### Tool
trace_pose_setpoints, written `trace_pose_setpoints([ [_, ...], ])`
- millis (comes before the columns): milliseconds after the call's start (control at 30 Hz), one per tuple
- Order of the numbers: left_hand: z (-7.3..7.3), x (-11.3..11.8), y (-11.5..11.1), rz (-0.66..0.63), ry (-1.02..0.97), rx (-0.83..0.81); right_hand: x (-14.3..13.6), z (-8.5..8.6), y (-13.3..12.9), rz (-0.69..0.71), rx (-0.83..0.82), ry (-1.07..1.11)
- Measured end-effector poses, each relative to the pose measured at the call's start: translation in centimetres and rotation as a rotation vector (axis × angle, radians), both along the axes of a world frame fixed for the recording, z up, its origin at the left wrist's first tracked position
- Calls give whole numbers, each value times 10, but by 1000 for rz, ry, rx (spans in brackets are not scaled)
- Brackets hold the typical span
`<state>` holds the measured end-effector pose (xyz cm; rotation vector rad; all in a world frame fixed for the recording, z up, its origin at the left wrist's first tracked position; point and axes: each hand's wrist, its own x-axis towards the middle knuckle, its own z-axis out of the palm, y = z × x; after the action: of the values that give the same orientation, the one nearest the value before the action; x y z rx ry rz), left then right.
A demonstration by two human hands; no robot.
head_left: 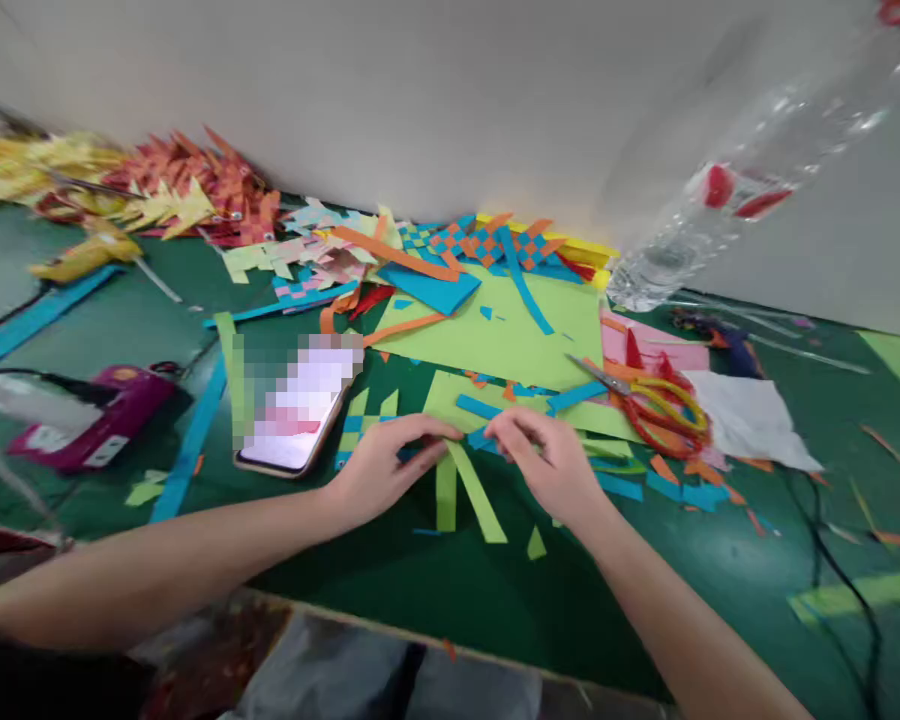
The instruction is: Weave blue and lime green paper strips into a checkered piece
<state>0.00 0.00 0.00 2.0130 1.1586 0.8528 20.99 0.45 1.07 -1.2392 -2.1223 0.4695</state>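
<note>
Left sleeve (pixel 52 680): dark, nearly black cloth is stopping short of the forearm.
Left hand (pixel 386 465), left forearm (pixel 195 545): both are showing bare.
Right hand (pixel 551 460), right forearm (pixel 675 610): also showing bare.
Lap cloth (pixel 319 670): pale grey is showing, a dark strip (pixel 405 685) running between its two parts.

Pale grey wall (pixel 420 110) behind a glossy green tabletop (pixel 562 620)
</note>
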Motion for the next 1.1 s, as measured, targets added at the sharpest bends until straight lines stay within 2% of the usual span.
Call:
trace_pose_setpoints([
  [67,-1,-3,1,6,21,-3,18,-13,2,-139,236,-34],
  [100,-2,-4,1,14,26,8,26,-18,3,-138,344,-81],
  [133,-3,-4,1,19,36,20,32,-22,3,-146,385,-106],
  [267,-7,-4,3,-7,43,81,39,-25,-2,-184,385,-134],
  [400,-5,-6,2,-60,35,17,37,-22,-3,-239,372,-223],
  [533,-3,-10,1,-55,45,-38,39,-26,-1,-271,386,-365],
  [667,-6,-11,2,-58,-3,53,43,-29,-1,-291,372,-351],
  [800,-6,-9,4,-89,-1,125,55,-20,3,-265,362,-350],
  [933,-6,-5,6,-40,67,100,80,-3,12,-41,195,-466],
  [1100,-7,0,6,-4,143,31,112,12,11,-16,-20,-449],
])
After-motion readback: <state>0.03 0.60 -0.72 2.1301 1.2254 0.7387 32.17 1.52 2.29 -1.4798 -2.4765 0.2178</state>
